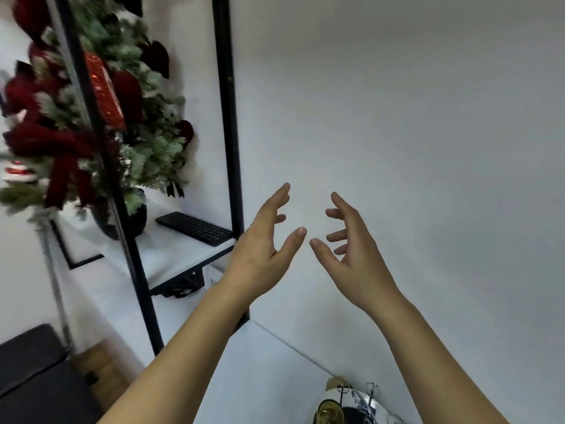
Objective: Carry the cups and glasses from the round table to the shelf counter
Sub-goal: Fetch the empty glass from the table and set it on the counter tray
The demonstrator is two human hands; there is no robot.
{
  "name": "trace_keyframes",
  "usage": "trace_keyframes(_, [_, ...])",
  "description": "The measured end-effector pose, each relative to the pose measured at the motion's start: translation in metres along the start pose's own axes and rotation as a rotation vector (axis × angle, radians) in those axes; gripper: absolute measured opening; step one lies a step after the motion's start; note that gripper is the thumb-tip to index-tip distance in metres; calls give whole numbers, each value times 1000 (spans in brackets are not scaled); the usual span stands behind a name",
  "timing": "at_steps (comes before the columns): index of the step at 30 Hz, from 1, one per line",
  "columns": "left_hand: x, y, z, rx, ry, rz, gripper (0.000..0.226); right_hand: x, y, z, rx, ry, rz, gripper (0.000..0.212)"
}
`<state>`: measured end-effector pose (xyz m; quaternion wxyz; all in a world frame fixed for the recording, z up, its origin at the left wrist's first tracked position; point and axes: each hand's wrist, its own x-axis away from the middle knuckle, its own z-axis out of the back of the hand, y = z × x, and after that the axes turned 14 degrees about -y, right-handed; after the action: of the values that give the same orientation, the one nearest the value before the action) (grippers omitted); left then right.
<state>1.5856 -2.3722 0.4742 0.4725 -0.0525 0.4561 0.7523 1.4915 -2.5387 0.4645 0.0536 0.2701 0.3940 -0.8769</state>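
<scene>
My left hand (266, 240) and my right hand (351, 240) are both raised in front of a plain white wall, palms facing each other, fingers spread and loosely bent, holding nothing. To the left stands a black-framed shelf unit (226, 117) with a white shelf counter (171, 255). No cup, glass or round table shows in this view.
On the shelf counter lie a black keyboard (195, 228) and a dark pot (122, 221) holding a frosted Christmas tree with red bows. A dark seat (33, 371) is at the lower left. Shiny metal and dark objects (345, 405) sit at the bottom edge.
</scene>
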Motion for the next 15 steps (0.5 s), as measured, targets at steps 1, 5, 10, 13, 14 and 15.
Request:
trace_keyframes(1, [15,5,4,-21,23,23,72,3,-4,-6,-23,-24,30,74])
trace_keyframes(5, [94,33,11,-100,162,167,72,36,-25,-40,-152,-221,127,73])
trace_keyframes(10, [216,78,11,-237,305,375,70,103,-63,-87,-339,-472,216,73])
trace_keyframes(13, [298,121,12,-264,444,487,67,150,-104,-111,-452,-593,277,73])
trace_keyframes(14, [324,134,12,-282,494,525,65,165,-119,-119,-475,-635,305,72])
trace_keyframes(15, [348,147,13,-292,539,566,65,180,-135,-127,-504,-680,326,72])
